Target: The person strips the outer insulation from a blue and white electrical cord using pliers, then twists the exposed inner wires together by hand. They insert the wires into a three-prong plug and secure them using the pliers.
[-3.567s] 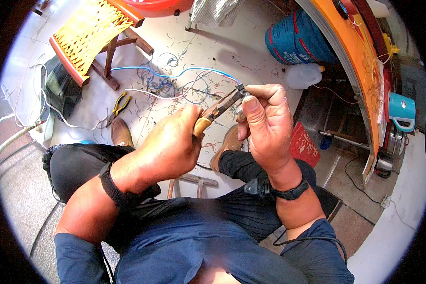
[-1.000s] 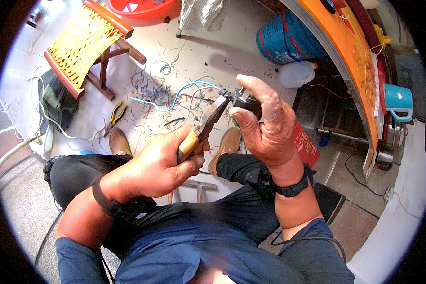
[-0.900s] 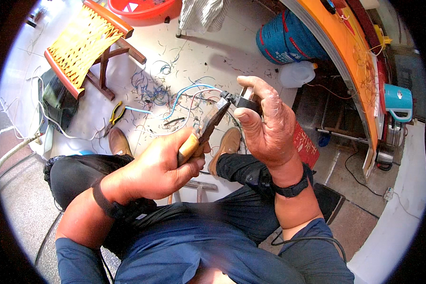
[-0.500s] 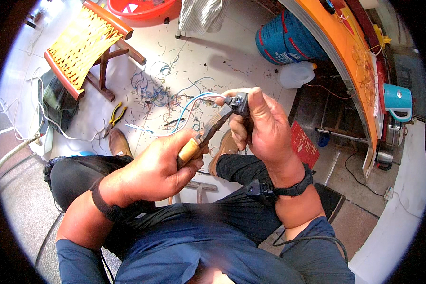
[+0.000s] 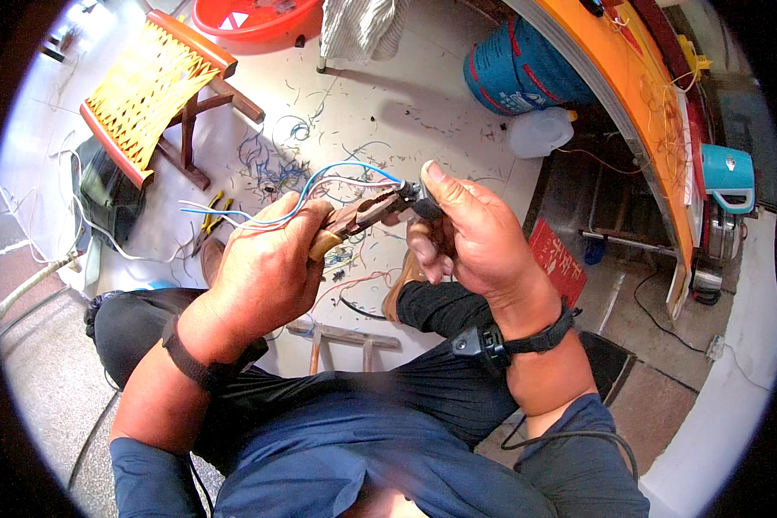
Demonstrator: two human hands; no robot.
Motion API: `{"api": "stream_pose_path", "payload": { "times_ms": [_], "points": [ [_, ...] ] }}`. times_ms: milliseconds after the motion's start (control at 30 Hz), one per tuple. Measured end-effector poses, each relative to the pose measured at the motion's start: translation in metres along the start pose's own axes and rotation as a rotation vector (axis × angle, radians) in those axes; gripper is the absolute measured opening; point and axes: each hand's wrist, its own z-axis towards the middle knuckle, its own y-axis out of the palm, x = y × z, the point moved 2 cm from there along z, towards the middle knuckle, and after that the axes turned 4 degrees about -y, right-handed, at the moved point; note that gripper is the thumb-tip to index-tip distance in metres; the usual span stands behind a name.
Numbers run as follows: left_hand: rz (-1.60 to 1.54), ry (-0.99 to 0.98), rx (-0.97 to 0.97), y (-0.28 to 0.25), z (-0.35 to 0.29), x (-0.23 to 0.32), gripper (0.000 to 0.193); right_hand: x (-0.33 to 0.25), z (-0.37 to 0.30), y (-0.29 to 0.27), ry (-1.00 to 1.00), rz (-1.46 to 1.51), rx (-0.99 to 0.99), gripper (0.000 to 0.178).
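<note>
My left hand [image 5: 263, 263] is wrapped round the yellowish handles of worn combination pliers [image 5: 361, 216]. Their jaws reach the near end of a small black electrical part [image 5: 425, 205], where the wires come out; whether they bite on it I cannot make out. That part is held between the thumb and fingers of my right hand [image 5: 485, 237]. Blue and white wires [image 5: 341, 166] arch from it to the left, over my left hand, and their loose ends stick out beyond it. Some right-hand fingers are partly hidden behind the part.
Wire scraps [image 5: 272, 164] litter the tiled floor ahead. A folding stool [image 5: 151, 86] with yellow webbing and yellow-handled pliers [image 5: 211, 220] are at left. A red basin [image 5: 255, 22], blue bucket [image 5: 522, 73], white jug [image 5: 540, 134] and orange table [image 5: 613, 78] stand farther off.
My left hand has moved left and slightly up, with the pliers now lying flatter. The wires have swung up and left over that hand. The black part has shifted slightly left and down.
</note>
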Motion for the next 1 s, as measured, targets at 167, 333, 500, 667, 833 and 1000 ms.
{"api": "stream_pose_path", "payload": {
  "times_ms": [167,333,500,667,833,1000],
  "points": [
    [-0.070,-0.045,-0.083,0.004,-0.001,0.005,0.031,0.002,0.002,-0.002,-0.207,-0.103,0.040,0.046],
    [-0.594,-0.253,-0.284,0.015,-0.010,0.000,0.032,0.001,0.007,-0.004,-0.352,-0.140,0.047,0.038],
    [-0.911,-0.496,-0.608,0.018,-0.017,-0.004,0.042,-0.002,0.009,-0.004,-0.500,-0.197,0.151,0.032],
    [-0.781,-0.482,-0.520,0.001,-0.014,-0.012,0.021,-0.006,0.011,-0.006,-0.516,-0.253,0.166,0.035],
    [-0.710,-0.500,-0.115,-0.029,-0.004,-0.021,0.024,-0.008,0.011,-0.003,-0.478,-0.242,0.165,0.038],
    [-0.459,-0.041,0.188,-0.035,0.003,-0.008,0.036,-0.005,0.013,0.005,-0.375,-0.384,0.031,0.036]
  ]
}}
